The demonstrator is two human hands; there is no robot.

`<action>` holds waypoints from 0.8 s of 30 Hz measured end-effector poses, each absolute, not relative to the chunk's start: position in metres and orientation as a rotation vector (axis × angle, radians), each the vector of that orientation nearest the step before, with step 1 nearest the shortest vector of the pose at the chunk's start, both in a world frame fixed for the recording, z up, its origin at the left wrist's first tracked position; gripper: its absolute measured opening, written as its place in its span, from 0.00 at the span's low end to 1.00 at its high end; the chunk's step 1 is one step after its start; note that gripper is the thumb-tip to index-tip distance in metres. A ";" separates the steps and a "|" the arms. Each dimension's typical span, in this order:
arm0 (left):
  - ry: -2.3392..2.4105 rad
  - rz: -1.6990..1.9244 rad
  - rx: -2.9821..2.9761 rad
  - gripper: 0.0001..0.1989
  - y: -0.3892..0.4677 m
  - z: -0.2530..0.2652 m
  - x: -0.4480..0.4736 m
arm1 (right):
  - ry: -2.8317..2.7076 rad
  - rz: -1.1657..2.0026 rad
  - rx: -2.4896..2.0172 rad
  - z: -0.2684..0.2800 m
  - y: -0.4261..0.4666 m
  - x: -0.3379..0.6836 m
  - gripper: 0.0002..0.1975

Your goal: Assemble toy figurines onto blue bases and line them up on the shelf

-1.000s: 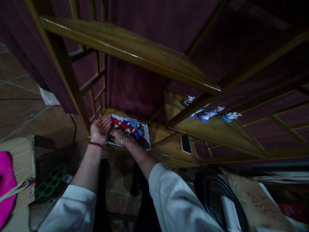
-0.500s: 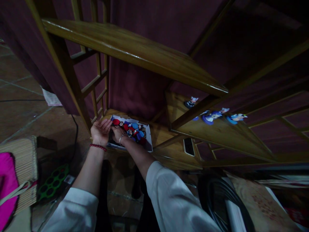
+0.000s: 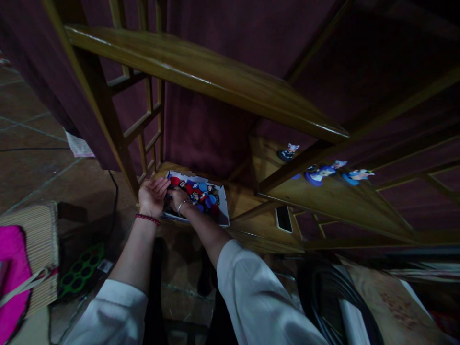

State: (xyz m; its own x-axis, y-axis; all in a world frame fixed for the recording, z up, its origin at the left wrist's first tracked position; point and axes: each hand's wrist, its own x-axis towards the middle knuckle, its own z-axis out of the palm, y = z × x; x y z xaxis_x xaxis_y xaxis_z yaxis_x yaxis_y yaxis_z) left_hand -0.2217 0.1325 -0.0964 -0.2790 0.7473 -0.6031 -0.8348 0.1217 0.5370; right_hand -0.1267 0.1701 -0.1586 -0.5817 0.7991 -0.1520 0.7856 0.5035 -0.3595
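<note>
A shallow white box rests on the low wooden shelf, filled with several small figurines in red, blue and black. Reaching into its left part is my right hand, with a bracelet at the wrist. Its fingers point down among the figurines, and their tips are hidden, so I cannot make out what they touch. Beside the box's left end, my left hand is turned palm up, fingers stretched out, nothing on the palm. A string of red beads circles that wrist.
On the raised shelf at the right stand several figurines. A phone lies on the lower shelf. A wooden beam crosses above my hands. A green holed tray and a woven mat are at lower left, black coiled cable at lower right.
The view has shifted slightly, so the shelves and figurines sit a little further right. Both hands keep nearly the same pose at the box.
</note>
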 end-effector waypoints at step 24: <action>1.312 1.647 0.129 0.06 0.128 -0.095 -0.218 | -2.546 0.553 -1.563 -0.145 0.161 -0.094 0.20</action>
